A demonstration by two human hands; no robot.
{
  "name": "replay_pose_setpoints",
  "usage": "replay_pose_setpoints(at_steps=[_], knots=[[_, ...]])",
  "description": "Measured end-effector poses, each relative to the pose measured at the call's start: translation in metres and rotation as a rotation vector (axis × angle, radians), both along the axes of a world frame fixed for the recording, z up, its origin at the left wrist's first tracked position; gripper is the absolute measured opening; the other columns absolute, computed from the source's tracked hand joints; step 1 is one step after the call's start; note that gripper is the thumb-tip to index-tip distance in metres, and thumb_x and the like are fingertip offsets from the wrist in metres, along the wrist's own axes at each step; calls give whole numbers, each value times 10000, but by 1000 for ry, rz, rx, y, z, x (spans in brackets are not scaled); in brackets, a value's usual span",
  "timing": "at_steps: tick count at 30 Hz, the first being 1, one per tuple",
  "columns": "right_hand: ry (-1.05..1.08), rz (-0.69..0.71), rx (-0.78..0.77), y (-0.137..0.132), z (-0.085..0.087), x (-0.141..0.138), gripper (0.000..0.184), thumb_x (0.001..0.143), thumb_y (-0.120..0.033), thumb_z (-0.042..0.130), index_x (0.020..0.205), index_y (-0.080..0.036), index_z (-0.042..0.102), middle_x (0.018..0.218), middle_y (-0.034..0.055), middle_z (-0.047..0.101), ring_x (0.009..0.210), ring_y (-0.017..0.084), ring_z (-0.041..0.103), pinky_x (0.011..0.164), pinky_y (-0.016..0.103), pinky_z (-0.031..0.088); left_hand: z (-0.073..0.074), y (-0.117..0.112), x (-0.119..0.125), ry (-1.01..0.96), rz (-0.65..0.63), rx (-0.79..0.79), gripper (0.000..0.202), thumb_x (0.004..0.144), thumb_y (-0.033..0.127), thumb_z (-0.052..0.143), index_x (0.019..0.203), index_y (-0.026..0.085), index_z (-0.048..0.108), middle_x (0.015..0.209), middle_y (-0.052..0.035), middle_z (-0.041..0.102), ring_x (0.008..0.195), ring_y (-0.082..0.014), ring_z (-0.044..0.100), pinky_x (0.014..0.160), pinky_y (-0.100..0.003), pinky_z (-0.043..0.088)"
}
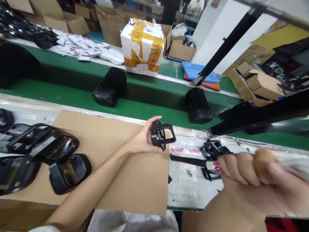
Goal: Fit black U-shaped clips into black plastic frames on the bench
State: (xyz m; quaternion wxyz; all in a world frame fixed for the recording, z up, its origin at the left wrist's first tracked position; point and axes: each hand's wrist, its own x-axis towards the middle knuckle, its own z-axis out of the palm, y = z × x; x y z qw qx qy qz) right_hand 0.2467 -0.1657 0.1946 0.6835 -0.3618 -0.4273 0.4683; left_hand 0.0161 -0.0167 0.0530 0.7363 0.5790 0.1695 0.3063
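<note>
Left hand (142,140): fingers curled around a black moulded plastic frame (159,135), held just over the edge of a cardboard sheet (135,183). Right hand (248,180): closed in a fist on a slim black-shafted tool (188,160), its tip pointing toward the left hand; the two hands are apart. Clear plastic (289,167) trails from the fist.

Below the shaft, a second black plastic frame (213,149) lies on white printed film (185,187). On the sheet, at left: several black moulded housings (69,174), overlapping. Tally as shown: one frame in hand, one on the film, the group on the sheet; which of these are finished cannot be told.

Beyond: a green conveyor belt (149,111) carrying black perforated covers (109,87), a taped white carton (142,48) and loose white papers (79,48).
</note>
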Motion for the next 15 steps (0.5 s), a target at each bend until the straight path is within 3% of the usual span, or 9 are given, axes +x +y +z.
replay_pose_setpoints(at_steps=[3, 6, 10, 15], knots=[[170, 84, -174, 24, -24, 9, 453, 937, -316, 715, 635, -226, 389, 495, -112, 177, 394, 65, 94, 381, 233, 165, -6, 0, -4, -193, -1, -119, 1258, 687, 329, 999, 1677, 398, 226, 1511, -162, 583, 1400, -416, 601, 1142, -588, 490], [309, 196, -357, 57, -64, 8, 247, 906, -306, 757, 768, -232, 566, 532, -131, 281, 406, 45, 74, 363, 164, 192, -8, -2, -7, -337, 2, -189, 1212, 671, 355, 1009, 1659, 399, 309, 1560, -158, 555, 1482, -445, 521, 1195, -637, 430], [437, 244, -533, 91, -117, -1, 189, 821, -228, 785, 847, -210, 599, 644, -88, 518, 401, 16, 174, 320, 109, 215, 0, -5, -10, -377, 18, -333, 1154, 723, 441, 973, 1668, 391, 314, 1598, -161, 543, 1522, -439, 487, 1236, -659, 378], [485, 285, -610, 101, -159, -14, 194, 776, -207, 761, 827, -205, 573, 681, -58, 562, 416, 33, 281, 286, 106, 241, 9, -5, -14, -356, 46, -414, 1194, 686, 509, 983, 1675, 359, 332, 1581, -172, 582, 1484, -430, 543, 1248, -646, 372]])
